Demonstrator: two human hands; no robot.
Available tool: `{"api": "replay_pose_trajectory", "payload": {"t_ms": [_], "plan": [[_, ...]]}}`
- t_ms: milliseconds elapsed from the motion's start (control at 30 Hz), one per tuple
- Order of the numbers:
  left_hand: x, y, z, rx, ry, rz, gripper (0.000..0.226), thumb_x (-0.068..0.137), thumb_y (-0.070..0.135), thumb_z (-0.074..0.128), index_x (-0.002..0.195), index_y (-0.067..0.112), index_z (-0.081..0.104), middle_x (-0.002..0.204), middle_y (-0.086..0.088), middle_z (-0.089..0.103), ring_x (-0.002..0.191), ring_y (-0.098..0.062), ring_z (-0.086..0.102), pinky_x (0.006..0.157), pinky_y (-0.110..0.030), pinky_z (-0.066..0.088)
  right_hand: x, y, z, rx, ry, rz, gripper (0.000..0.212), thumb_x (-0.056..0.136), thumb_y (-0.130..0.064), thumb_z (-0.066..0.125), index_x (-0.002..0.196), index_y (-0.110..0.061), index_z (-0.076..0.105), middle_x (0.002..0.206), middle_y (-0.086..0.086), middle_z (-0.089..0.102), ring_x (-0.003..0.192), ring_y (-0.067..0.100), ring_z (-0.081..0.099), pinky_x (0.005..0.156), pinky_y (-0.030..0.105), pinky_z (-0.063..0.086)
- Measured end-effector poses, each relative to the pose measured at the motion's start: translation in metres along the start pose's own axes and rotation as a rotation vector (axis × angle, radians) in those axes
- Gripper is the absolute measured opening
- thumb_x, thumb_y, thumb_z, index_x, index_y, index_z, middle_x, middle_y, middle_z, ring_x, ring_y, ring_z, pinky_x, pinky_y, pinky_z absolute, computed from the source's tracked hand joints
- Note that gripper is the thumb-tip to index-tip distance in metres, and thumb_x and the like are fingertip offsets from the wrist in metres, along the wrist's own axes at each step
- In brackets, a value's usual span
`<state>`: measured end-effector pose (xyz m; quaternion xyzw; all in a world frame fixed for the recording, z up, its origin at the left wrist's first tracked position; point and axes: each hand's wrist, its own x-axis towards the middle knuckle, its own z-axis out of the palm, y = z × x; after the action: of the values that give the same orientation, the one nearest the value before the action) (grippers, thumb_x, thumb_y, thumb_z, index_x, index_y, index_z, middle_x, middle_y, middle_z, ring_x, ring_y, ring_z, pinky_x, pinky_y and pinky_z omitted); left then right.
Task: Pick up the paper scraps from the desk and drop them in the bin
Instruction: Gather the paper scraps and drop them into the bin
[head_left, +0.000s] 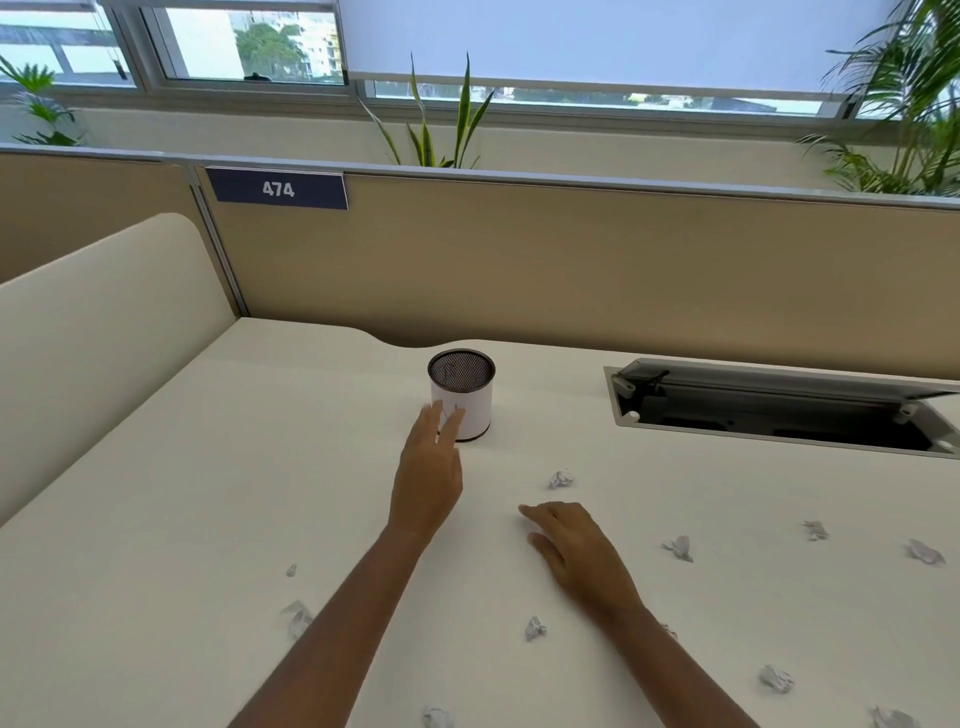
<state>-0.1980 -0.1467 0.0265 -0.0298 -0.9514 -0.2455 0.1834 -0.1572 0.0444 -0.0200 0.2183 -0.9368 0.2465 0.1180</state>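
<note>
About ten crumpled white paper scraps (560, 478) lie scattered on your cream desk (208, 519), from 4 to 8 o'clock of the small white cylindrical bin with a dark mesh lining (475, 405), so most of the job looks undone. Your left hand (428, 467), held straight and empty, reaches the bin's 7 o'clock side; your right hand (571, 545) rests flat and empty at 5 o'clock. The bin's contents are unreadable, bottom-edge scraps are cut off, and whether the left hand touches the bin is unclear.

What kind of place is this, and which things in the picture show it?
Most likely an open-plan office workstation. The desk is fenced by a beige partition carrying a number plate that reads 474, and a cable hatch is set into the desk top with its lid raised.
</note>
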Motion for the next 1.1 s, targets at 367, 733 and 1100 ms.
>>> {"api": "replay_pose_trajectory", "payload": {"t_ms": [367,733,1100], "plan": [[-0.041,-0.063,-0.032,0.09,-0.07,-0.135,0.044,0.094,0.012,0.046,0.139,0.012,0.041,0.153,-0.01,0.029,0.146,-0.021,0.018,0.116,-0.033,0.024,0.033,0.001,-0.016,0.265,0.257,0.392,0.019,0.086,0.011,0.049,0.092,0.006,0.067,0.095,0.023,0.064,0.09,0.033,0.061,0.077,0.019,0.04],[-0.048,-0.097,-0.053,0.07,-0.031,-0.234,0.039,0.095,0.011,0.046,0.134,0.009,0.047,0.149,-0.01,0.038,0.144,-0.022,0.023,0.115,-0.035,0.026,0.147,-0.07,-0.036,0.264,0.298,0.156,0.047,0.081,0.02,0.034,0.123,0.004,0.047,0.131,0.021,0.049,0.119,0.032,0.049,0.093,0.021,0.035],[-0.065,-0.116,-0.064,-0.04,0.023,-0.323,0.034,0.096,0.01,0.046,0.13,0.009,0.052,0.141,-0.01,0.05,0.138,-0.023,0.037,0.111,-0.039,0.033,0.176,-0.059,-0.025,0.243,0.14,0.196,0.032,0.088,0.003,0.045,0.116,-0.01,0.056,0.131,0.013,0.045,0.106,0.03,0.056,0.083,0.028,0.04]]}}
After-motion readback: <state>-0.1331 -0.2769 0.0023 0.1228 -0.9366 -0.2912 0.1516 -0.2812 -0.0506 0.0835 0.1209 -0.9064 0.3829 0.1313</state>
